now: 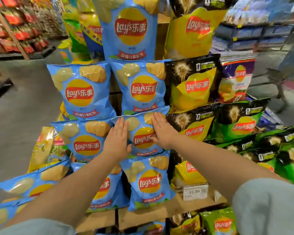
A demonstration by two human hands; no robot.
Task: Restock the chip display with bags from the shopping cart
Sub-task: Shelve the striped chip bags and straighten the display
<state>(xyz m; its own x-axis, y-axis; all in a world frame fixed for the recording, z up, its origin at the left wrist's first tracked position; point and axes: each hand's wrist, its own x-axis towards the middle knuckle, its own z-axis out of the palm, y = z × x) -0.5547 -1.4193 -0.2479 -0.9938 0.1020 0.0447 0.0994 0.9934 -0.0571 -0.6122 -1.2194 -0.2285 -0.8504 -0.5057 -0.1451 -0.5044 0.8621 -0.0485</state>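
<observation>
A tiered chip display of wooden shelves stands in front of me, stacked with blue, yellow and green bags. In the middle tier a blue chip bag stands upright. My left hand presses flat on its left side with straight fingers. On the bag's right side lies my right hand, fingers straight too. Other blue bags sit directly above, below and to the left of it. The shopping cart is not in view.
Yellow-and-black bags and green bags fill the display's right side. A price tag reading 12.50 stands on the shelf edge. Grey aisle floor lies to the left, with red-stocked shelving beyond.
</observation>
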